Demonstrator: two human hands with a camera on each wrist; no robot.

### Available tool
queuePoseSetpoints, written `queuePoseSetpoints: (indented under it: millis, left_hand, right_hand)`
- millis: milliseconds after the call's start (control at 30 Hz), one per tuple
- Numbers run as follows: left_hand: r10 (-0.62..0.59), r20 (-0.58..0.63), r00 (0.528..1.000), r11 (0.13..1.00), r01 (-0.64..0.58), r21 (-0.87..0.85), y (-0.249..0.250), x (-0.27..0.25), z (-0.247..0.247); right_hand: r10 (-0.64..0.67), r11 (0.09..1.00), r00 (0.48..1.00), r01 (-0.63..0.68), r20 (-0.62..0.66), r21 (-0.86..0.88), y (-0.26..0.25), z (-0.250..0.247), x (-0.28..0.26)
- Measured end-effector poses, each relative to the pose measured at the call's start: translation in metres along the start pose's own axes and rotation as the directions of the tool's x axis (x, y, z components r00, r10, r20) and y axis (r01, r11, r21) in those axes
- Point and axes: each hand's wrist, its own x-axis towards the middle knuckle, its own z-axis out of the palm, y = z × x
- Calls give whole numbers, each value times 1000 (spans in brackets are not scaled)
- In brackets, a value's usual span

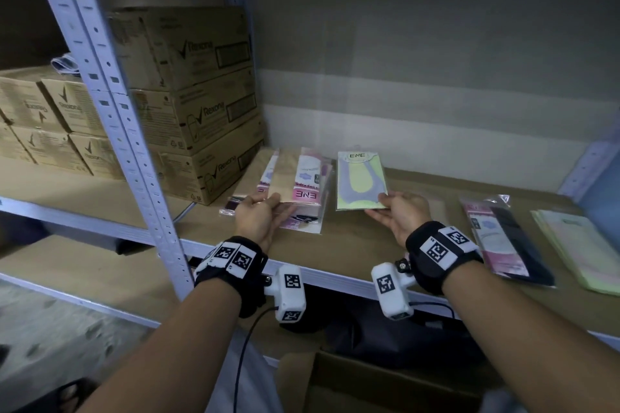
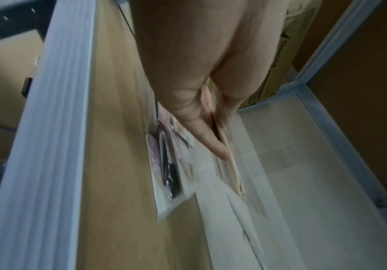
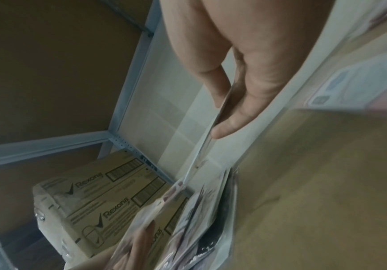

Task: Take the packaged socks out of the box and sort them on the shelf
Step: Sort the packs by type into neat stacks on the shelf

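My left hand pinches the near end of a pink-and-beige sock packet, held just above a pile of pink packets on the shelf. From the left wrist camera the fingers lie along that packet's edge. Thumb on top, my right hand grips the bottom of a yellow-and-lilac sock packet raised over the shelf; its thin edge shows in the right wrist view. The open cardboard box stands below, between my forearms.
Stacked brown Rexona cartons fill the shelf's left end, behind a grey upright. To the right lie a pink-and-black packet pile and a pale green pile. Bare board lies between the two hands' packets and those piles.
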Motion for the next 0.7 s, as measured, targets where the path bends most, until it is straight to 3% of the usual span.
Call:
queuePoseSetpoints:
  millis: [367,700]
  left_hand:
    - [-69,185,980,997,61,49,-50,-26,69]
    - [-156,321,934,988,139,75,-98,-60,130]
  right_hand:
    - [-53,999,993,52,-105,-10,-32,-94,-9]
    - [-88,996,970,89,-225,-7,-54,-179,-29]
